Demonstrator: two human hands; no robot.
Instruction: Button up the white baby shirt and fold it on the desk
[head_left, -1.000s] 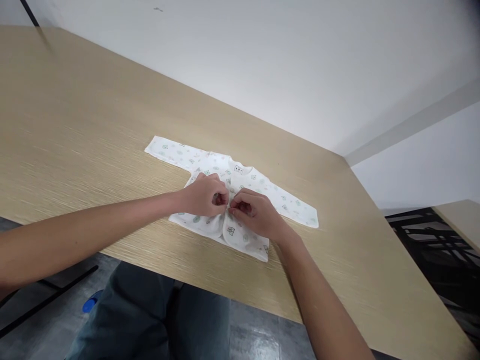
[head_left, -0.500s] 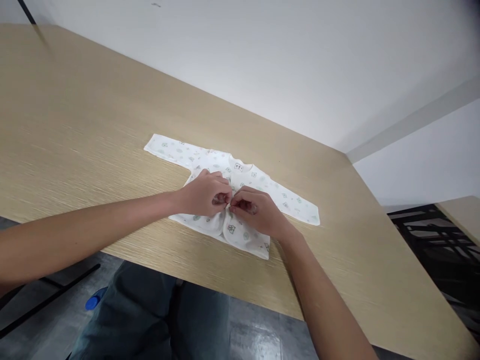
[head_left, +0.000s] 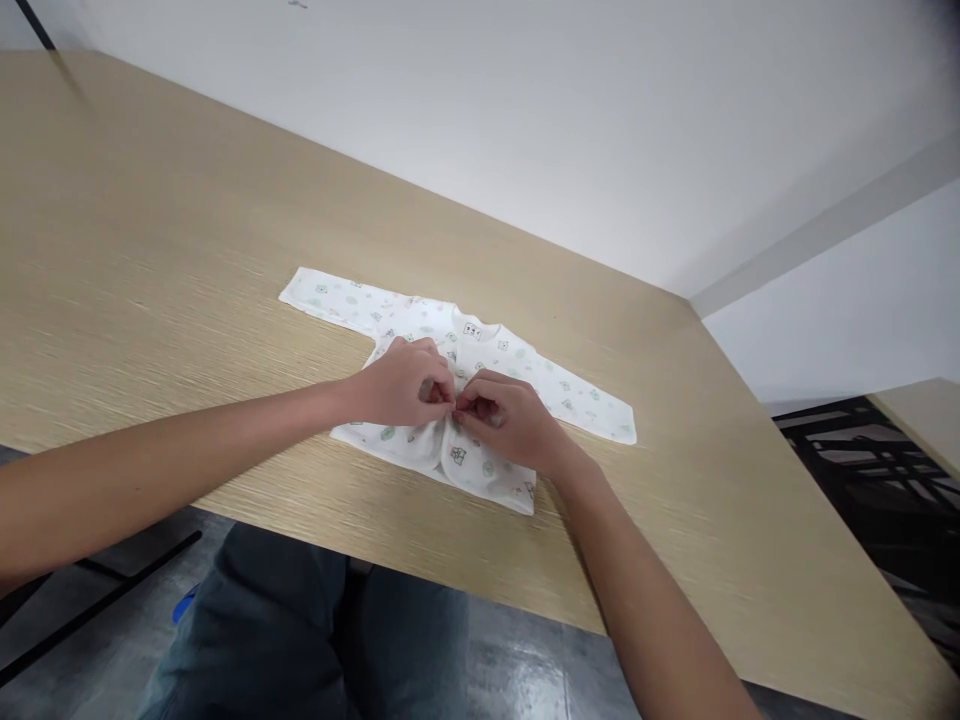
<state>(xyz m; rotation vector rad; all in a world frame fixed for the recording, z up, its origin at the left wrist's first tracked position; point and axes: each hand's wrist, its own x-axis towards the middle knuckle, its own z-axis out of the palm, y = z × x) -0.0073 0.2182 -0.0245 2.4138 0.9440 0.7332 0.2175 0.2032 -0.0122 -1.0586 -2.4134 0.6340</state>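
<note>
A small white baby shirt [head_left: 491,345] with a print of animals and green shapes lies spread on the table, both sleeves stretched out sideways. Its neckline faces the wall, and its hem is toward me. My left hand [head_left: 409,385] pinches the shirt's front edge at the middle of the chest. Right beside it, my right hand [head_left: 506,415] pinches the other side of the front opening, the fingertips of both hands nearly touching. Whatever fastener may be between the fingers is hidden. Below the hands, the front edges part slightly near the hem.
The wooden table [head_left: 187,220] runs along a white wall [head_left: 480,120]. A dark metal frame [head_left: 862,490] stands beyond its right end. My legs [head_left: 300,620] are under the near edge, and a blue object [head_left: 184,604] lies on the grey floor.
Both hands keep their pinch at the shirt's front, with only slight finger movement. The whole view has shifted a little.
</note>
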